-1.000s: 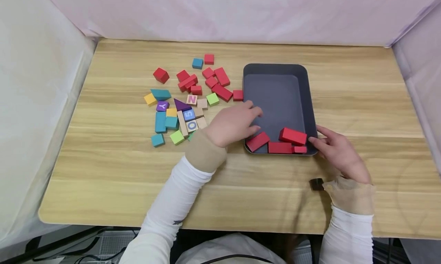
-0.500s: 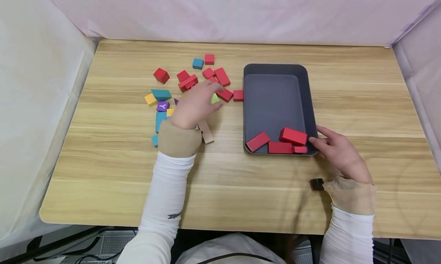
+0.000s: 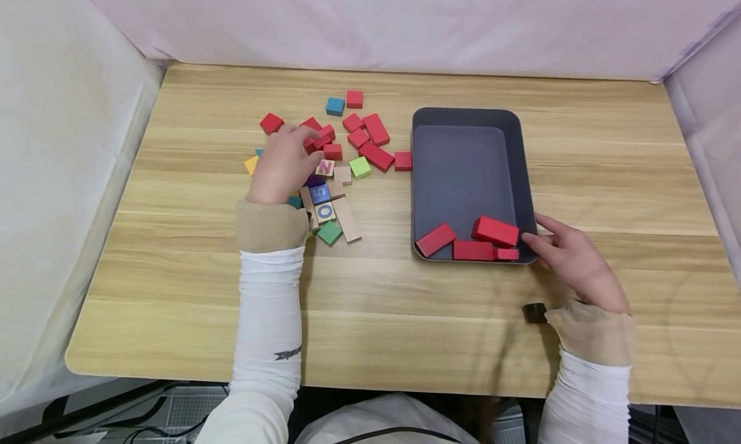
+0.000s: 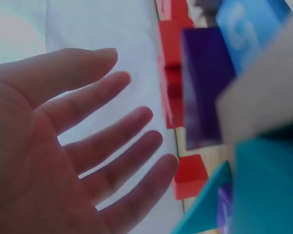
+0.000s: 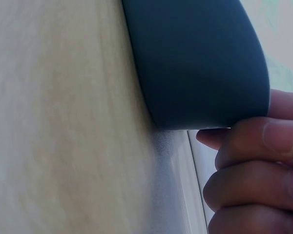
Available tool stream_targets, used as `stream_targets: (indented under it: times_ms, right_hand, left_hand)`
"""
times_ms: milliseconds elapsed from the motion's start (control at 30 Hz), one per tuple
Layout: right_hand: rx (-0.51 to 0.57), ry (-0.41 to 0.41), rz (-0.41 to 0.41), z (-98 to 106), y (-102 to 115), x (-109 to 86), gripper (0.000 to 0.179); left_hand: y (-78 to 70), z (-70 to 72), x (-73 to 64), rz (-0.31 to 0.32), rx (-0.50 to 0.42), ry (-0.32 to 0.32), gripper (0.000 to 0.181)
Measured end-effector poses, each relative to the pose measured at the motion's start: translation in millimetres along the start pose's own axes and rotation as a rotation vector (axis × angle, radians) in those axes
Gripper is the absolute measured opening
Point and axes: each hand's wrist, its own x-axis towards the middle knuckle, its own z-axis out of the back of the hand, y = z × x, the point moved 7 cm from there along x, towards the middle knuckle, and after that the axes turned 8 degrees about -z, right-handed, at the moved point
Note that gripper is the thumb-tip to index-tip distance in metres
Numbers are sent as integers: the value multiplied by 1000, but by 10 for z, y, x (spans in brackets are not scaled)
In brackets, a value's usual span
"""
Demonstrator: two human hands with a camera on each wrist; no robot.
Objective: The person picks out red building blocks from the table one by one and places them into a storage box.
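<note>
My left hand [image 3: 283, 164] is over the left part of a pile of wooden blocks, its fingers near several red blocks [image 3: 324, 137]. In the left wrist view that hand [image 4: 102, 141] has spread, fairly straight fingers and nothing in its grasp; a purple triangular block [image 4: 205, 87] and a teal block [image 4: 271, 185] show beyond it. My right hand [image 3: 579, 264] holds the near right corner of a dark grey tray [image 3: 523, 174], thumb at the rim. Up close, the right hand [image 5: 259, 170] pinches the tray wall [image 5: 200, 63]. Several red blocks [image 3: 494, 231] lie along the tray's near end.
Red blocks lie behind the pile; one red block [image 3: 402, 161] touches or nearly touches the tray's left side. A blue block [image 3: 334, 106] is farther back. Letter blocks [image 3: 325, 211], a plain wooden plank [image 3: 347, 219] and green blocks [image 3: 330, 233] lie nearer. A small black object [image 3: 534, 313] is beside the right wrist.
My left hand has moved left from the tray's left edge, across the pile, to its left side. The right hand stays at the tray corner, and the red blocks in the tray look unmoved.
</note>
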Motion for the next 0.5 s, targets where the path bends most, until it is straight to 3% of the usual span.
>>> stream_targets:
  times_ms: [300,500]
  right_hand:
    - [-8,6,34,1,14,-3,62]
    - [-4,5,20,-12,-2,7,62]
  left_hand:
    - [144,-54,32,59,-52,18,52]
    - [186,-117,64,28,-62,41,51]
